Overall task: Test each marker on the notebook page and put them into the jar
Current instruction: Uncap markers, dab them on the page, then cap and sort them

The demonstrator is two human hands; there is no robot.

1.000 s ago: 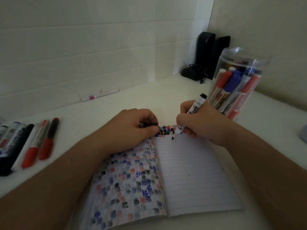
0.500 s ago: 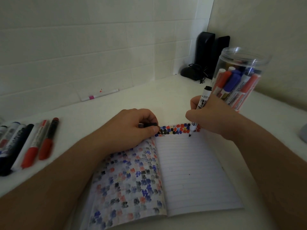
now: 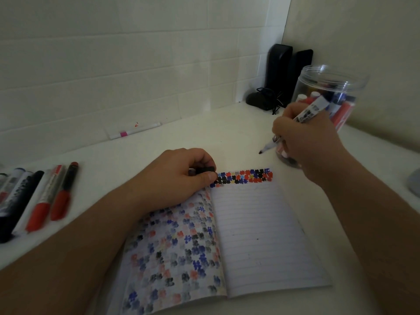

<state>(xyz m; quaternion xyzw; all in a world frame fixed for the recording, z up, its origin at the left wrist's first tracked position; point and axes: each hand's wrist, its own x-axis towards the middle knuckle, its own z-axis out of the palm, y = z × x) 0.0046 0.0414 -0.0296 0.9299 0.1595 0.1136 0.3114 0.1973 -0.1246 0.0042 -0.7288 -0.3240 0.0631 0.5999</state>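
Right hand [image 3: 311, 142] lifts the uncapped marker [image 3: 295, 123] off the page [image 3: 261, 235]; left hand [image 3: 179, 176] keeps pinching its cap [image 3: 204, 170]. Recapping looks next.

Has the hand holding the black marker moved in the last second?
Yes. The right hand with the black marker has lifted off the notebook, rightward and back toward the jar.

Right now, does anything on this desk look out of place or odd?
One white pen with a pink band lies alone against the tiled wall, apart from the row of red and black markers at left. There is also a small red mark on the wall just above it. Nothing looks spilled or damaged.
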